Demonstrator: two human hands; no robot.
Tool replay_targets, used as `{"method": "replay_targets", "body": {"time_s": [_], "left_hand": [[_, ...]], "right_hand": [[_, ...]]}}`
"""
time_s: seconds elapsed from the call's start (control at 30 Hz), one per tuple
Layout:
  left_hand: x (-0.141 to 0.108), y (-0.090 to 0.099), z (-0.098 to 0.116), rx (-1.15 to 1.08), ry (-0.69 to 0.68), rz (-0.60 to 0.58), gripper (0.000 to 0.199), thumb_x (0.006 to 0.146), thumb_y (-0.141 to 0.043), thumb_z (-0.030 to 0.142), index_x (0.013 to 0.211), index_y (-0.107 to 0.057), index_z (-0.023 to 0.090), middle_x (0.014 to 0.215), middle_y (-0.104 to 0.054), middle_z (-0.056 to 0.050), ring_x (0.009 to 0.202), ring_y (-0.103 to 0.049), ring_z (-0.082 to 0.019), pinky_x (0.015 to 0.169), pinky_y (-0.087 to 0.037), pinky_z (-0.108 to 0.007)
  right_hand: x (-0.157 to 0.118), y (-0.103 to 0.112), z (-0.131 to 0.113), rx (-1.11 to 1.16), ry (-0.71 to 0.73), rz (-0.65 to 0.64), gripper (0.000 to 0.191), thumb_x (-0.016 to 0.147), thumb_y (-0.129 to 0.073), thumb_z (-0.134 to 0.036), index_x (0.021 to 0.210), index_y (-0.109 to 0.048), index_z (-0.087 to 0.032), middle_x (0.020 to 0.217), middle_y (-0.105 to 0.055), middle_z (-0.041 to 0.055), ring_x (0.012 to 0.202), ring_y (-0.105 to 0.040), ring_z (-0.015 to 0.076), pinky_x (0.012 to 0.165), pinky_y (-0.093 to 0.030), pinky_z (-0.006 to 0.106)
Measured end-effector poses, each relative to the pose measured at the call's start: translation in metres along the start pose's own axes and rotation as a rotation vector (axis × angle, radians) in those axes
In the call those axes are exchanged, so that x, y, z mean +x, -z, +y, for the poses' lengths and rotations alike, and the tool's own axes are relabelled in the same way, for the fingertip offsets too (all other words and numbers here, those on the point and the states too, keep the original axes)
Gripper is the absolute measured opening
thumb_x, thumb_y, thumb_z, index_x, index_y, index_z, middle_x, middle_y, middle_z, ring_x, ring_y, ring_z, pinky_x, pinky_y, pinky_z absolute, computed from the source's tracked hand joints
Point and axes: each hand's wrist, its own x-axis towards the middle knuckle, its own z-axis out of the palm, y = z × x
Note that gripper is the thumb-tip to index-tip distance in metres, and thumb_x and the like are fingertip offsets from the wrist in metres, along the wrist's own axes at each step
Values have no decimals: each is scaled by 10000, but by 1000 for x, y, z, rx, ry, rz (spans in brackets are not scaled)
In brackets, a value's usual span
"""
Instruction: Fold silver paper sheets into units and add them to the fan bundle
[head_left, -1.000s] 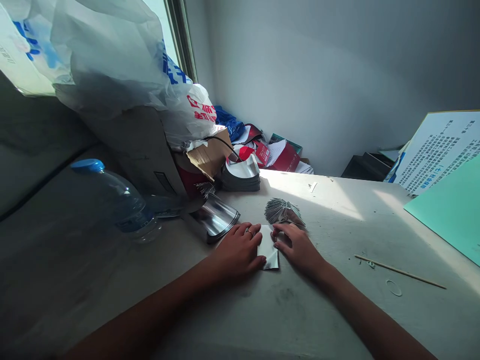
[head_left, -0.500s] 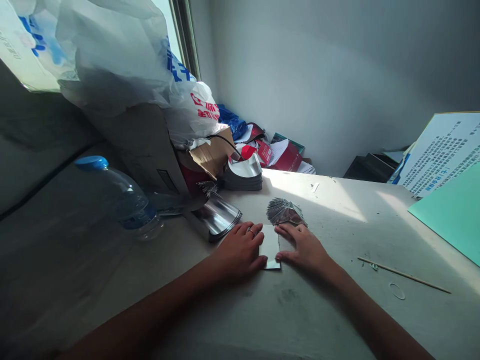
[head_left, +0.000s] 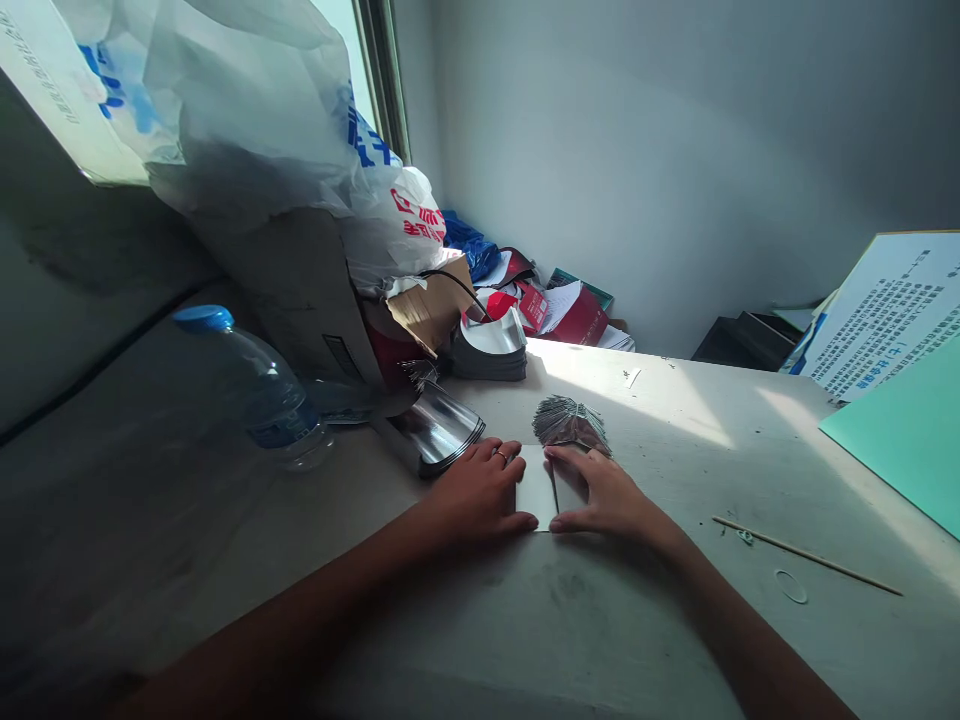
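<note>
- Head view: the pale sheet (head_left: 535, 490) lies on the table (head_left: 600, 620), between the 2 hands; a narrow dark line runs along its right side.
- The left hand (head_left: 476, 490) rests palm-down over the sheet's left part, thumb and fingers apart and clamped on nothing visible. How hard it presses, I cannot tell.
- The right hand (head_left: 611, 495) is at the sheet's right side, forefinger near the far end and thumb near the close end, set apart rather than pinched together. Contact beneath the fingertips is hidden.
- Just beyond the sheet, close to the right fingers, sits a fanned silvery bundle (head_left: 571, 424). A forward slip of that hand could knock it and splay its thin pieces.
- Left of the sheet, 1 low curved stack (head_left: 442, 425) lies near the left fingers; an outward sweep might shove its layers askew.
- If the left palm bears unevenly, the sheet could twist; if the right thumb and forefinger push unequally, its edge could skew or crease.
- Well right of the sheet are 1 thin stick (head_left: 810, 557) and 1 pale ring (head_left: 790, 587), which the right forearm could brush if it swung outward.
</note>
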Motion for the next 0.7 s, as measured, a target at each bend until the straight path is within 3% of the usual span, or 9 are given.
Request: {"method": "replay_targets", "body": {"time_s": [0.1, 0.17, 0.33, 0.53, 0.63, 0.7], "left_hand": [[-2, 0, 11, 46, 16, -1, 518, 830, -660, 604, 1098, -628, 162, 1421, -528, -173, 1261, -487, -384, 1047, -425, -525], [-4, -2, 19, 71, 35, -4, 512, 851, -636, 598, 1100, -630, 150, 1413, -529, -188, 1246, -496, -394, 1031, -430, -536], [-8, -6, 30, 87, 89, 11, 521, 892, -556, 620, 1111, -631, 153, 1412, -529, -197, 1265, -493, -409, 998, -437, -544], [-9, -4, 33, 151, 108, -8, 539, 913, -526, 608, 1184, -615, 150, 1432, -517, -191, 1258, -508, -391, 995, -441, -523], [-10, -5, 37, 179, 144, -12, 526, 918, -515, 618, 1156, -631, 163, 1397, -545, -184, 1236, -524, -394, 951, -461, -525], [-10, -6, 38, 194, 167, -6, 554, 914, -505, 648, 1135, -640, 158, 1348, -574, -188, 1203, -540, -397, 918, -476, -523]], "right_hand": [[-2, -6, -8, -6, -40, 100, 612, 774, -757, -460, 1315, -589, -229, 1350, -579, 107, 1196, -539, 313, 968, -436, 438], [-6, -10, -16, -77, -86, 116, 510, 748, -770, -433, 1185, -630, -212, 1310, -590, 105, 1156, -552, 323, 882, -458, 419], [-14, -13, -30, -137, -221, 65, 371, 744, -766, -429, 984, -593, -204, 1036, -660, 65, 904, -608, 261, 648, -387, 320], [-14, -9, -35, -162, -309, 49, 342, 732, -765, -446, 861, -549, -212, 896, -663, 25, 822, -589, 243, 582, -279, 294], [-15, -9, -37, -175, -283, 63, 295, 758, -755, -402, 866, -557, -211, 921, -657, 27, 846, -593, 242, 586, -292, 294], [-16, -11, -37, -156, -176, 77, 235, 785, -740, -317, 905, -569, -208, 983, -647, 33, 901, -592, 236, 620, -344, 295]]}}
